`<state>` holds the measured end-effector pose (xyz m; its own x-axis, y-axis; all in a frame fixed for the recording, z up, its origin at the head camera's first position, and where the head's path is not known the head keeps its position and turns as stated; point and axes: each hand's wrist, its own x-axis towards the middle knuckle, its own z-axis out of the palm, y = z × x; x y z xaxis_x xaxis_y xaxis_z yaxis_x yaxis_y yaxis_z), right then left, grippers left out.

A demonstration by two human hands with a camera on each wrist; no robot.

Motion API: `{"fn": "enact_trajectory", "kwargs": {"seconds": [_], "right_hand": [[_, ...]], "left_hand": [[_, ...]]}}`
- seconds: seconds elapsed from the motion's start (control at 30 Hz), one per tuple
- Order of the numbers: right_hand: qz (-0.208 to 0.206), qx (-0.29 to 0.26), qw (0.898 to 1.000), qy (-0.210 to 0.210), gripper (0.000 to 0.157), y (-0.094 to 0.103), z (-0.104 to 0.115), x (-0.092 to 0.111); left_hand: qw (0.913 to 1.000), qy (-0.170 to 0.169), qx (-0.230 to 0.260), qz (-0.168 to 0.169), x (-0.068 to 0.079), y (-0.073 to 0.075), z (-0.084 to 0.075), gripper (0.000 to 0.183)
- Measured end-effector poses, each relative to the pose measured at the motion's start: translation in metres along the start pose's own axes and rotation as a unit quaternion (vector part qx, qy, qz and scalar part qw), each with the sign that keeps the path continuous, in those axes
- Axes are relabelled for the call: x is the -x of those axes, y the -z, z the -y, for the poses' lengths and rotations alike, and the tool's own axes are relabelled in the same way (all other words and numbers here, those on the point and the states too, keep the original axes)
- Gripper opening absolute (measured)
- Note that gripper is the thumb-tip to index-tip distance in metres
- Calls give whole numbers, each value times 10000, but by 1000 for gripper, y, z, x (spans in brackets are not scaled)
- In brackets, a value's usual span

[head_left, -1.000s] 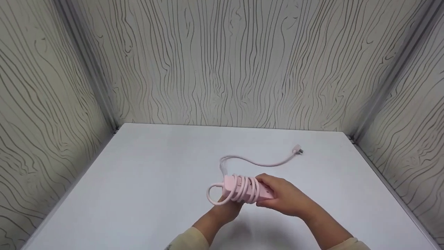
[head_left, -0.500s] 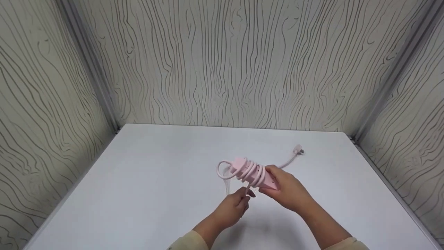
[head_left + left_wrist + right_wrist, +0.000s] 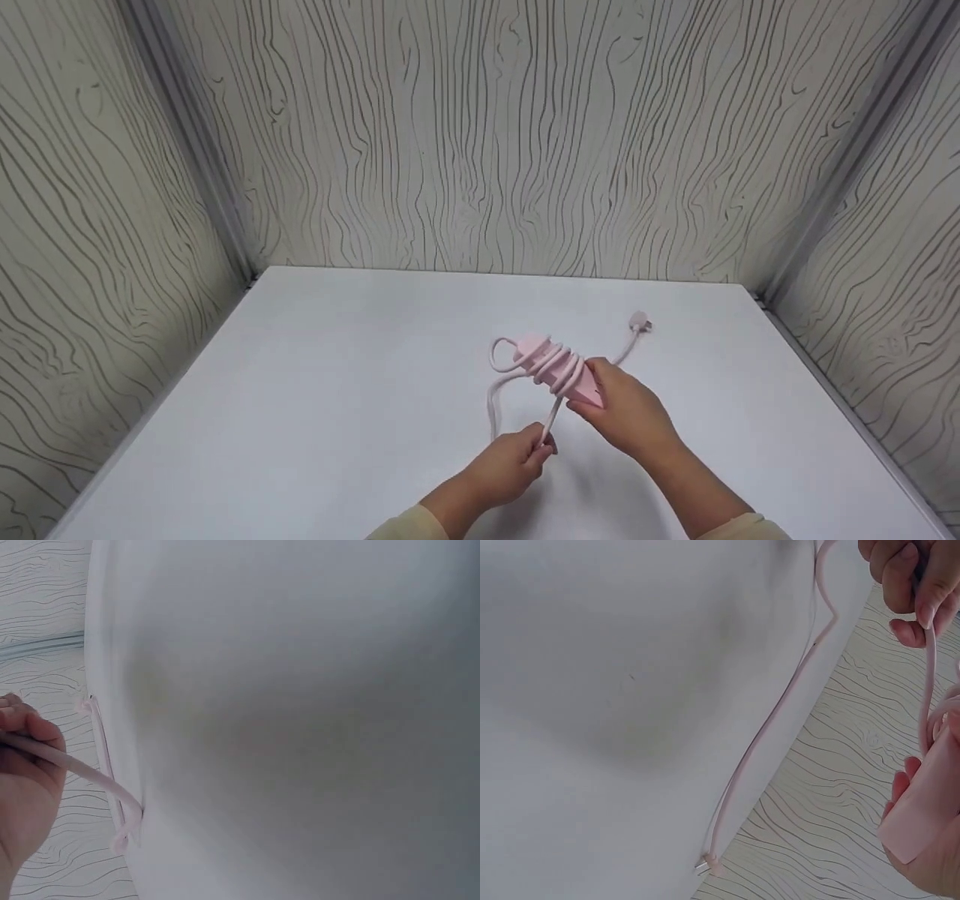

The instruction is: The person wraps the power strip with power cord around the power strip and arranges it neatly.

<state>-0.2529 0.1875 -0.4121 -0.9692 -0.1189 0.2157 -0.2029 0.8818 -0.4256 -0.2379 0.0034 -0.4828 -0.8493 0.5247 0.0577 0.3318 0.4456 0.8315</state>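
Note:
A pink power strip [image 3: 590, 391] is held up over the table, tilted, with several turns of its pink cord [image 3: 561, 367] wound round it. My right hand [image 3: 631, 412] grips its lower right end; in the right wrist view the strip's bare end [image 3: 919, 817] lies in the palm. Below and to the left, my left hand [image 3: 510, 466] pinches the cord running down from the windings. That stretch of cord [image 3: 82, 769] also shows in the left wrist view. A small loop of cord [image 3: 495, 354] sticks out at the strip's far end.
Beyond the hands, the plug [image 3: 640, 323] with metal prongs lies on the white table [image 3: 360, 360]. Loose cord [image 3: 780, 701] trails across the tabletop from it. Wood-patterned panels [image 3: 465, 135] enclose the back and sides.
The strip has moved up and right and tilted further. My left hand has come out from beneath it, then drawn down and away, pulling the cord taut.

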Motion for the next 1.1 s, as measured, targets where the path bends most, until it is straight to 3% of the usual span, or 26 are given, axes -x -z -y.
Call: {"fn": "enact_trajectory", "kwargs": {"seconds": [0.17, 0.4, 0.67, 0.83, 1.1], "right_hand": [[-189, 820, 9960, 302, 48, -8, -3, 1], [-568, 1904, 9776, 700, 47, -17, -20, 1], [-372, 2524, 9618, 992, 50, -23, -34, 4], [-69, 2713, 9552, 1177, 51, -24, -34, 5], [452, 2594, 9531, 1491, 50, -20, -30, 4]], "left_hand": [[9990, 54, -448, 71, 3, 1, -1, 4], [9973, -105, -694, 194, 6, 7, -5, 6], [9915, -438, -1192, 270, 8, 20, -10, 10], [9763, -916, -1961, 85, 8, 30, -15, 13], [9360, -1562, -3138, -307, 6, 44, -17, 14]]}}
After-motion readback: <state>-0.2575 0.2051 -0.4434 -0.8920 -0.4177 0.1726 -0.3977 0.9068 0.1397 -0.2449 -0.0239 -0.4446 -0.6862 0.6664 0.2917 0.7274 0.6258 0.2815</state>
